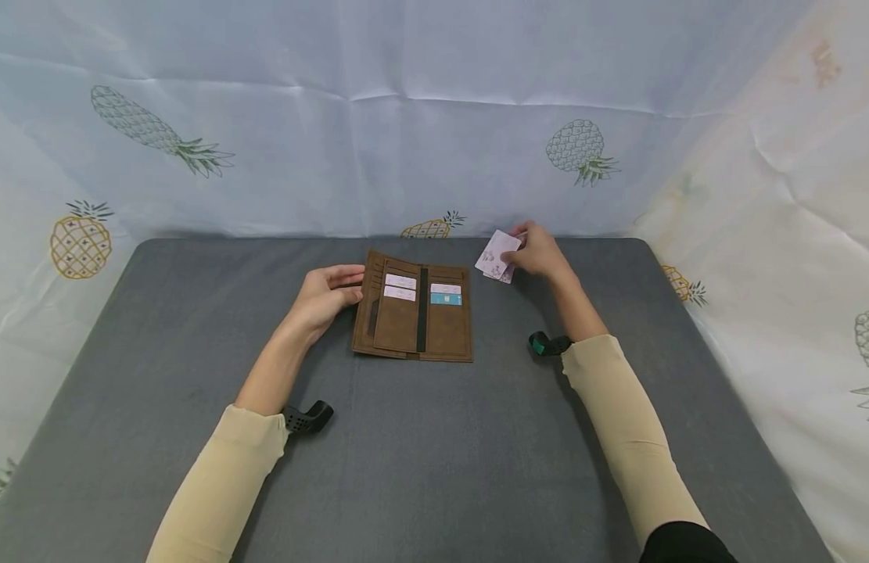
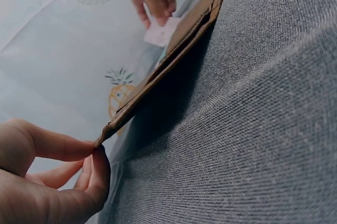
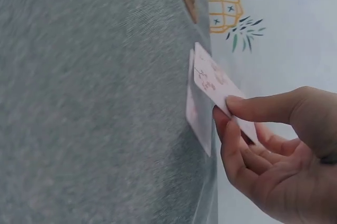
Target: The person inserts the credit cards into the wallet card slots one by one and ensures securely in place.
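Observation:
A brown long wallet (image 1: 399, 332) lies spread open on the grey table, its left side lifted a little. Pale pink cards (image 1: 400, 287) show in the left panel's slots; the right panel has a pale pink card (image 1: 445, 288) above a blue card (image 1: 446, 299). My left hand (image 1: 317, 301) pinches the wallet's left edge between thumb and fingers, as the left wrist view confirms. To the wallet's right, my right hand (image 1: 540, 252) pinches a pink flower-patterned card (image 3: 210, 74). Just under it, another pink card (image 3: 197, 124) shows, seemingly on the tabletop.
The grey cloth-covered table (image 1: 434, 453) ends at its back edge just behind the wallet and cards. A white curtain (image 1: 335, 156) with pineapple prints hangs behind and at the sides. Each wrist wears a black camera mount (image 1: 309, 417).

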Demonstrator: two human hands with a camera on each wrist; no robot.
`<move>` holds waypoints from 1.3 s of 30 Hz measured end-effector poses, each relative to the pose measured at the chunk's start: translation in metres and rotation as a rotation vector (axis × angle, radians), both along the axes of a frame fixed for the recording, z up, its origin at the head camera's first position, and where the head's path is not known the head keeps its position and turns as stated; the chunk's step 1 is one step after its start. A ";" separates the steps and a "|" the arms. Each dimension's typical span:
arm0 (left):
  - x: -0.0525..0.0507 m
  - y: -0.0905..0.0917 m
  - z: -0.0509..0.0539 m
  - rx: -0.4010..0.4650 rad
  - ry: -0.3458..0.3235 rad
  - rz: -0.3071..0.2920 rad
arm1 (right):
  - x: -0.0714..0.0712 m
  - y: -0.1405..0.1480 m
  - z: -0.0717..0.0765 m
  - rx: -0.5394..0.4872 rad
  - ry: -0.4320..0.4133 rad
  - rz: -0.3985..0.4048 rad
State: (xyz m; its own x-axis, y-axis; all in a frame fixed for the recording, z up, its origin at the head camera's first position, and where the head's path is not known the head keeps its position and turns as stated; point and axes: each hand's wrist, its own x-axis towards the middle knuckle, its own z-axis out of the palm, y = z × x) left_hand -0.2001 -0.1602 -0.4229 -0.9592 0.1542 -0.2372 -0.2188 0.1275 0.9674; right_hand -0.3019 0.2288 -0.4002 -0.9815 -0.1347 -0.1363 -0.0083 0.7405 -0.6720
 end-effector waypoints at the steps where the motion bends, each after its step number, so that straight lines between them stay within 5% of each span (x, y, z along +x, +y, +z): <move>1: 0.000 0.000 0.000 0.001 0.001 -0.001 | -0.001 0.000 0.000 -0.035 -0.007 -0.002; 10: 0.000 0.000 0.000 0.002 -0.004 0.003 | 0.000 -0.014 0.004 -0.205 -0.003 0.028; 28: 0.000 0.000 0.000 0.002 0.003 -0.004 | 0.003 -0.056 -0.006 -0.300 0.059 0.235; 39: 0.000 0.000 0.000 0.010 0.004 0.002 | 0.000 -0.077 -0.011 -0.312 0.085 0.283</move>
